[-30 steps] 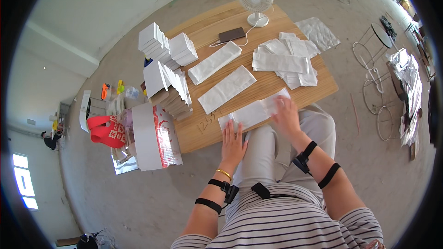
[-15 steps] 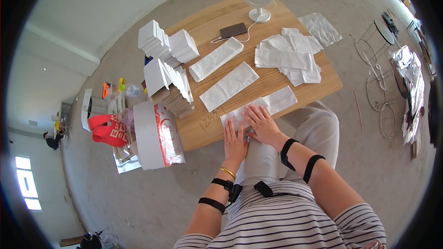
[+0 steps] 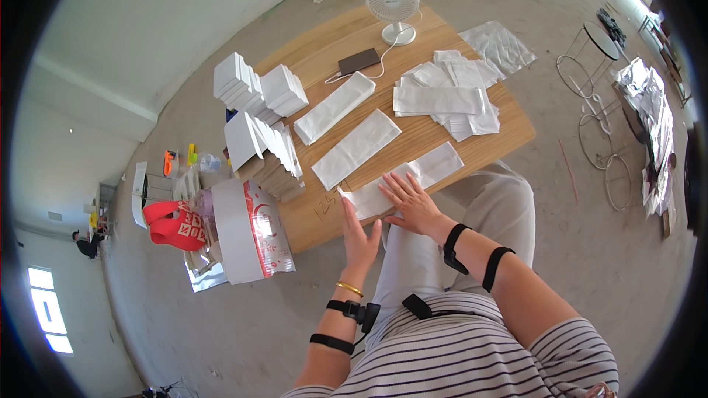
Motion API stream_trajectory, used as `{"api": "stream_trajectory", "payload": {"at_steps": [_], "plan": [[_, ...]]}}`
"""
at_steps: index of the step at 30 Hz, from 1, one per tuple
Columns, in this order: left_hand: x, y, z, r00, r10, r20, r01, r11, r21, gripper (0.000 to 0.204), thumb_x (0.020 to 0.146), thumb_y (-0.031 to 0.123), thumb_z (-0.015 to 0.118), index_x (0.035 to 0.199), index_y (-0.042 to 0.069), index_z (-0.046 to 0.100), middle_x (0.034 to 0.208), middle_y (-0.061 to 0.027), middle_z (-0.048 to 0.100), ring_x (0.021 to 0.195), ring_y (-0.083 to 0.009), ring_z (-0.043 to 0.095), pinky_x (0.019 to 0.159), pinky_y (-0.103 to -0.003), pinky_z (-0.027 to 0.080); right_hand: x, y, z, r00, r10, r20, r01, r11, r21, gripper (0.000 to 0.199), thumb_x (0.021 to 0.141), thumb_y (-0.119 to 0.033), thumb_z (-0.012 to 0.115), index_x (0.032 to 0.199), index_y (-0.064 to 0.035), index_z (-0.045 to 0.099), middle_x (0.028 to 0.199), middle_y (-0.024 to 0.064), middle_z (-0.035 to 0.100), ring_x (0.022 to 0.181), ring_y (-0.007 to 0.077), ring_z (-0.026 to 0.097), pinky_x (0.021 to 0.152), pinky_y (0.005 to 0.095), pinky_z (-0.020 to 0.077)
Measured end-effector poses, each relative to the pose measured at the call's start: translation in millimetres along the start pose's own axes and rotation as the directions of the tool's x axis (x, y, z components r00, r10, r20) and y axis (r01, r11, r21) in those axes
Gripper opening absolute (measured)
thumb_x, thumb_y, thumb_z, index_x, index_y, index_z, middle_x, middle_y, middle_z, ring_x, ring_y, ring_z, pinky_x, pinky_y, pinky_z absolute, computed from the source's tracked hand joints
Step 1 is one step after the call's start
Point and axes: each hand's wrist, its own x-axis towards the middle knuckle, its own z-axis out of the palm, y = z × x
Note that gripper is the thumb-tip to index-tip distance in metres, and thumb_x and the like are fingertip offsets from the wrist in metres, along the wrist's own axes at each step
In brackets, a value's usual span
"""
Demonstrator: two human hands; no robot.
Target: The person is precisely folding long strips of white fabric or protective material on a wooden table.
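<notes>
Slanting lengthwise away rightward, white strip (image 3: 436,166)

three white strips (image 3: 356,149) outside one pile (image 3: 440,101), one fan (image 3: 392,1), one table (image 3: 510,130)

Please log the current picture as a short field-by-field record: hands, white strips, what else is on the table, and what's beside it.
Right hand: open, laid on the near white strip
Left hand: open, fingertips at that strip's left end
Other strips: two single strips, one loose pile
Table: wooden
Also on table: white fan, stacked white boxes
Beside table, left: red bag
</notes>
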Motion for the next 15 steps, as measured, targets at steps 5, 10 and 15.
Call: {"api": "stream_trajectory", "payload": {"at_steps": [5, 10, 15], "plan": [[15.9, 27.2, 13.4, 0.984, 0.157, 0.083, -0.163, 0.985, 0.063, 0.083, 0.098, 0.036, 0.055, 0.154, -0.005, 0.011, 0.159, -0.0301, 0.014, 0.148, -0.0450, 0.015, 0.119, -0.052, 0.016, -22.0, 25.1, -30.3, 0.980, 0.160, -0.119, -0.153, 0.986, 0.066, 0.074, 0.095, -0.047, 0.056, 0.153, -0.0107, 0.030, 0.161, 0.0118, 0.024, 0.150, 0.0278, 0.016, 0.122, 0.0480, 0.0110], [23.5, 51.9, 58.0, 0.975, 0.124, 0.183, -0.177, 0.933, 0.315, 0.086, 0.098, 0.046, 0.051, 0.152, -0.009, 0.014, 0.157, -0.0305, 0.018, 0.147, -0.0449, 0.017, 0.119, -0.055, 0.015, -51.6, 47.4, -44.5, 0.930, 0.324, -0.175, -0.294, 0.939, 0.176, 0.064, 0.097, -0.040, 0.053, 0.150, -0.0082, 0.035, 0.157, 0.0148, 0.031, 0.149, 0.0321, 0.019, 0.121, 0.0500, 0.0124], [30.3, 63.3, 82.9, 0.969, 0.122, 0.216, -0.203, 0.889, 0.411, 0.087, 0.097, 0.048, 0.051, 0.150, -0.012, 0.016, 0.157, -0.0304, 0.021, 0.146, -0.0441, 0.020, 0.119, -0.056, 0.015, -65.3, 51.7, -43.7, 0.898, 0.361, -0.253, -0.309, 0.925, 0.221, 0.054, 0.096, -0.034, 0.055, 0.141, -0.0055, 0.047, 0.148, 0.0161, 0.044, 0.144, 0.0336, 0.030, 0.120, 0.0498, 0.0193]]}}
